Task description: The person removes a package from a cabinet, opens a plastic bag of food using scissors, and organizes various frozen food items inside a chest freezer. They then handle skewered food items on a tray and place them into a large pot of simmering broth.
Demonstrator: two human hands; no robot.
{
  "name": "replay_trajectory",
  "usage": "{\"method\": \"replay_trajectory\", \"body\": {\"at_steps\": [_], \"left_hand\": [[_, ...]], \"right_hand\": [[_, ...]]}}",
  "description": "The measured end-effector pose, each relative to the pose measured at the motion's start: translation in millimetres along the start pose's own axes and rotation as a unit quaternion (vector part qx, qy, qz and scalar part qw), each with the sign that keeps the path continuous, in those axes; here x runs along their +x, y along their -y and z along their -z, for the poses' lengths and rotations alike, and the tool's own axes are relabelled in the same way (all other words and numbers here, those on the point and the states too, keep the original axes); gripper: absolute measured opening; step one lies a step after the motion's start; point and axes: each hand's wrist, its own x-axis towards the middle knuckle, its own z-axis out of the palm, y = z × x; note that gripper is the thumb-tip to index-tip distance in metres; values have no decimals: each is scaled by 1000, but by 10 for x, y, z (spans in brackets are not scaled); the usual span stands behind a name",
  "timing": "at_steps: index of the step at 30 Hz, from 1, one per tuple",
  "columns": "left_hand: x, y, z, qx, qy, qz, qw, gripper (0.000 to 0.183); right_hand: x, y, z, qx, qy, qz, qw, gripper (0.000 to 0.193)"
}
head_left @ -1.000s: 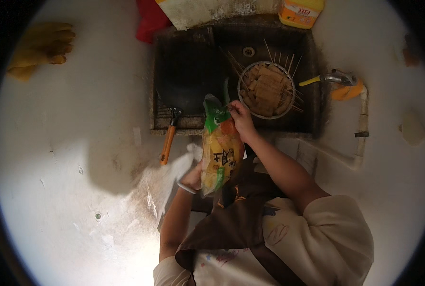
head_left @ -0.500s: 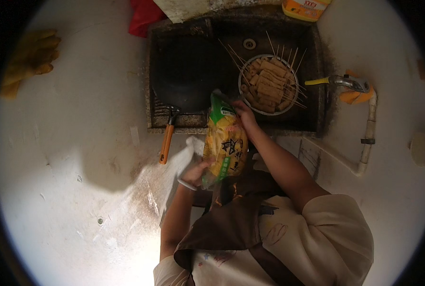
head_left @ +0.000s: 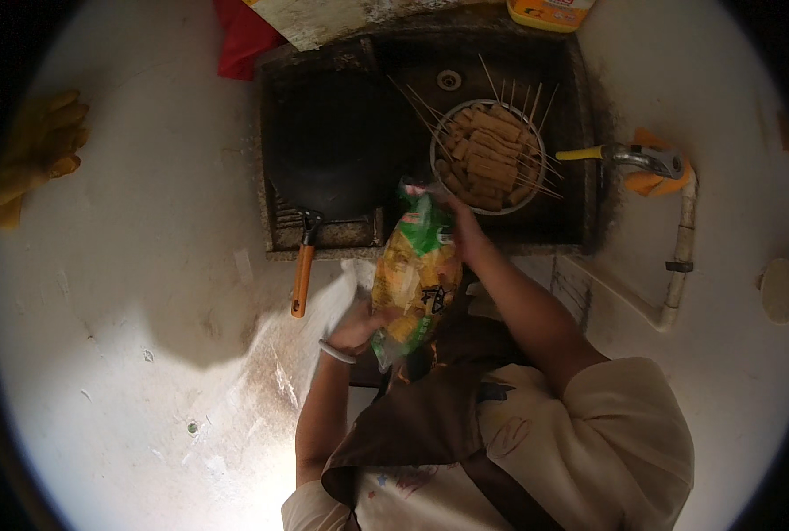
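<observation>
A clear plastic food bag (head_left: 417, 265) with green ends and yellowish pieces inside is held upright in front of my apron, at the sink's near edge. My left hand (head_left: 357, 326), with a pale bangle at its wrist, grips the bag's lower left side. At its upper right, my right hand (head_left: 462, 221) closes on the bag; some fingers are hidden behind it. Just beyond that hand stands a round bowl (head_left: 511, 212) in the sink, heaped with skewered tan rolls (head_left: 492, 150) whose thin sticks poke out over the rim.
A black pan (head_left: 341, 133) with an orange-brown handle (head_left: 302, 281) occupies the left side of the dark stone sink (head_left: 580, 133). To the right are a tap (head_left: 647, 161) and a pipe (head_left: 682, 239). Yellow gloves (head_left: 45, 146) hang far left; a yellow bottle (head_left: 549, 13) stands behind.
The bag has turned in my hands, and its printed front now faces differently. Both hands still grip it. The whole view has shifted slightly.
</observation>
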Motion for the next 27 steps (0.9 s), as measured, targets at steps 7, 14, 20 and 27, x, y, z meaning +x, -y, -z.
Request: {"method": "replay_trajectory", "body": {"at_steps": [7,14,20,27], "left_hand": [[11,-443,-196,195,11,-11,981,42],[-102,-1092,-673,108,17,-8,994,34],[-65,-1323,-900,53,12,-56,997,35],[20,-1356,-1052,32,44,-127,990,34]], "right_hand": [[-219,297,105,-50,80,99,991,39],[-345,366,219,22,60,80,995,52],[-470,430,35,-8,-117,72,991,56],[-23,472,566,-18,16,111,993,54]]}}
